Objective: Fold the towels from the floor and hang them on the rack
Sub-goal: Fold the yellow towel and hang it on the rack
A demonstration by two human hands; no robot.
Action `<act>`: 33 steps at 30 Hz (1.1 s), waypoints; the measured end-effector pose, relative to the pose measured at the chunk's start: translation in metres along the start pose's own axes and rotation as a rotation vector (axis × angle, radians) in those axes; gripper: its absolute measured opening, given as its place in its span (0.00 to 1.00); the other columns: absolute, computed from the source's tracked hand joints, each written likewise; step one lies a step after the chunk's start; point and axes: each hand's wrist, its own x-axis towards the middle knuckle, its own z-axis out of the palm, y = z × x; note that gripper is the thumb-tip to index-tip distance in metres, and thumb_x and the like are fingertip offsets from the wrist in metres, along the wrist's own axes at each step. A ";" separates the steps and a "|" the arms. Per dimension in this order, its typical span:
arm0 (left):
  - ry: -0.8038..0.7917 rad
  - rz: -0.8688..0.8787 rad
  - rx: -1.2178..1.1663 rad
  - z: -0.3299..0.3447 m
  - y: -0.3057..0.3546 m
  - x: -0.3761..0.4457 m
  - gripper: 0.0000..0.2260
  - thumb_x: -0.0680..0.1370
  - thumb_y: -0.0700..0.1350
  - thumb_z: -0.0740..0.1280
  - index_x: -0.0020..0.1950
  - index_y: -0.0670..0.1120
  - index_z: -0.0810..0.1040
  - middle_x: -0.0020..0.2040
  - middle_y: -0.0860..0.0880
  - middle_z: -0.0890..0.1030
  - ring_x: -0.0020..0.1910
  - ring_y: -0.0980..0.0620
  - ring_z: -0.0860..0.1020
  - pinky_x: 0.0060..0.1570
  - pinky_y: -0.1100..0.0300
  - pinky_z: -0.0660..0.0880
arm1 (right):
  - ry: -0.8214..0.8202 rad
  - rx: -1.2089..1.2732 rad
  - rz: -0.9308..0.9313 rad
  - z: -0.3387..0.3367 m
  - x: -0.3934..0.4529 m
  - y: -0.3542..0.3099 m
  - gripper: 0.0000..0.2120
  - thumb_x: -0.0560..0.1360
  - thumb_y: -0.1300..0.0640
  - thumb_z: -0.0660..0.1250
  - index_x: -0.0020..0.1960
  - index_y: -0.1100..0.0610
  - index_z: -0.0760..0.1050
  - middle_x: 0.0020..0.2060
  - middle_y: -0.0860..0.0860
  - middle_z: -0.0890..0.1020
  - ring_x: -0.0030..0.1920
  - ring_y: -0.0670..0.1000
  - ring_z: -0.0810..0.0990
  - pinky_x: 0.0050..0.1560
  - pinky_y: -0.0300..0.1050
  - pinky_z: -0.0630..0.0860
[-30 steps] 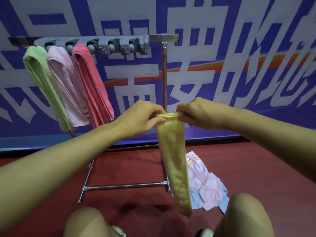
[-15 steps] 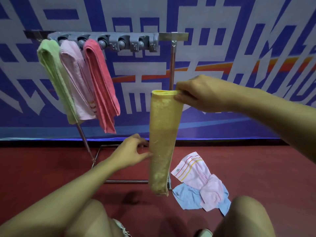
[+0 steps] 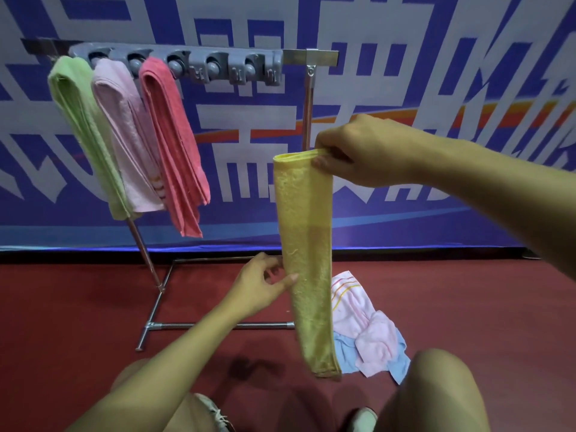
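A yellow towel [image 3: 304, 244], folded into a long narrow strip, hangs straight down in the middle of the view. My right hand [image 3: 358, 151] pinches its top edge. My left hand [image 3: 261, 282] touches the strip's left side halfway down, thumb and fingers lightly on the cloth. The metal rack [image 3: 308, 98] stands behind, its grey clip bar [image 3: 218, 62] across the top. A green towel [image 3: 81, 132], a light pink towel [image 3: 127, 135] and a red towel [image 3: 174, 145] hang from the bar's left clips. On the floor lie a striped pink towel [image 3: 358, 310] and a blue towel [image 3: 396, 363].
Two clips on the bar's right part [image 3: 249, 68] hold nothing. The rack's base tubes [image 3: 199, 325] run along the red floor under my left arm. A blue printed wall banner [image 3: 405, 73] stands close behind. My knees [image 3: 436, 388] are at the bottom edge.
My left hand let go of the towel's top and dropped to its middle. My right hand raised the top edge, and the view shifted so the rack sits further right.
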 end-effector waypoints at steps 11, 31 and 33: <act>-0.120 0.062 -0.043 0.007 0.009 -0.020 0.04 0.76 0.46 0.77 0.47 0.47 0.86 0.42 0.54 0.69 0.34 0.60 0.69 0.39 0.70 0.66 | 0.003 -0.188 0.234 0.039 0.038 0.039 0.13 0.84 0.49 0.59 0.55 0.59 0.74 0.39 0.54 0.78 0.36 0.54 0.78 0.38 0.53 0.81; -0.181 -0.094 -0.106 -0.062 0.052 0.006 0.07 0.77 0.51 0.75 0.46 0.48 0.88 0.49 0.49 0.83 0.39 0.60 0.75 0.46 0.60 0.71 | -0.391 0.910 0.493 0.211 -0.084 -0.045 0.34 0.80 0.31 0.54 0.40 0.62 0.73 0.35 0.51 0.72 0.35 0.47 0.69 0.43 0.43 0.71; -0.164 -0.112 -0.086 -0.063 0.053 0.007 0.07 0.77 0.53 0.76 0.44 0.51 0.88 0.49 0.51 0.83 0.36 0.61 0.74 0.45 0.60 0.71 | -0.343 1.136 0.518 0.202 -0.081 -0.051 0.28 0.80 0.31 0.55 0.39 0.55 0.70 0.37 0.50 0.68 0.37 0.47 0.67 0.44 0.44 0.70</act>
